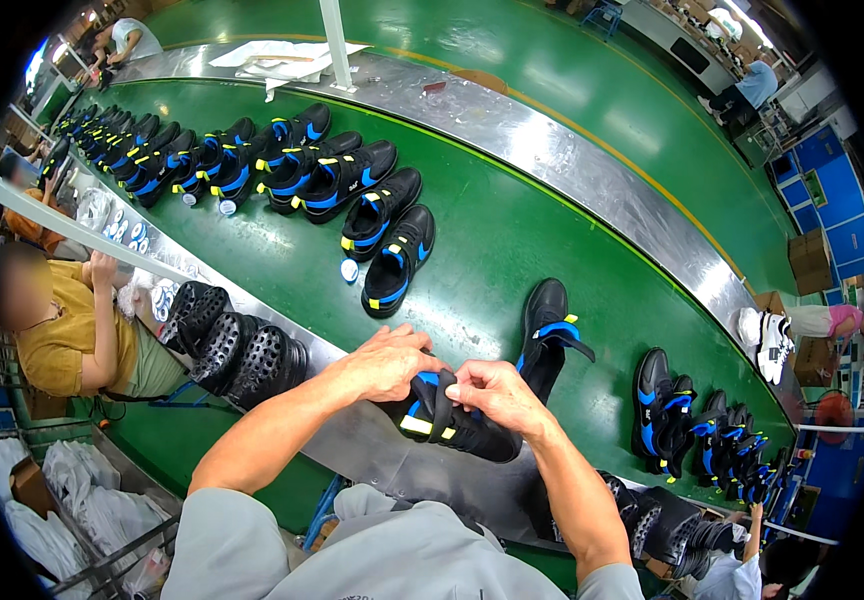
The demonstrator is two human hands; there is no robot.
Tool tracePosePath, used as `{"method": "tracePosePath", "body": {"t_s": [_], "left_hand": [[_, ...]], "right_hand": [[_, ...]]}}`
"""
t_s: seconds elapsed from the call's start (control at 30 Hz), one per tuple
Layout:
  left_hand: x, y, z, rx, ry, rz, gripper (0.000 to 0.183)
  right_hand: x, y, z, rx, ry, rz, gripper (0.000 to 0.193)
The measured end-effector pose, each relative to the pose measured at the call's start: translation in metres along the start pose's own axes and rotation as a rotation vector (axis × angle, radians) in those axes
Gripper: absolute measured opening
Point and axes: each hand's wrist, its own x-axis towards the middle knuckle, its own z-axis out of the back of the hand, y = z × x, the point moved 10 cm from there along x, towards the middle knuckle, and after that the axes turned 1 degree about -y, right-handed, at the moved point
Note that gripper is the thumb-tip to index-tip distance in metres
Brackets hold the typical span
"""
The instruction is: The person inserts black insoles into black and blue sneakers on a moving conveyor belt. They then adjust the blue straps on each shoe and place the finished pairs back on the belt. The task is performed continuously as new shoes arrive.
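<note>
A black sneaker (485,437) with blue and yellow-green trim lies in front of me at the belt's near edge. My left hand (384,362) is closed on its far left side, the fingertips partly hidden behind the shoe. Thumb and fingers of my right hand (497,394) pinch a black strap (441,412) that runs across the shoe's opening. Just beyond my right hand stands a matching sneaker (544,340), its blue-lined strap sticking out to the right. Neither hand touches that second shoe.
Finished-looking pairs of sneakers (388,238) line the green belt (472,240) to the left; more sneakers (658,410) stand at right. Black perforated shoe-shaped forms (237,345) are stacked on the metal ledge beside a seated person in yellow (72,320). A metal rail (552,140) borders the far side.
</note>
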Motion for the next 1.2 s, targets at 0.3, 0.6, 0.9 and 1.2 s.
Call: {"method": "tracePosePath", "body": {"t_s": [0.3, 0.6, 0.9, 1.2], "left_hand": [[-0.001, -0.014, 0.001, 0.097, 0.032, -0.034, 0.069], [-0.011, 0.048, -0.014, -0.216, -0.043, 0.195, 0.075], [0.070, 0.117, -0.093, -0.547, -0.176, 0.618, 0.060], [0.069, 0.091, -0.105, -0.311, -0.348, 0.674, 0.055]], "right_hand": [[0.002, -0.010, -0.011, -0.109, 0.074, -0.084, 0.020], [-0.034, -0.011, 0.085, -0.579, -0.618, -0.063, 0.032], [-0.057, -0.027, 0.102, -0.708, -0.611, -0.120, 0.028], [-0.051, -0.035, 0.111, -0.656, -0.692, 0.120, 0.018]]}}
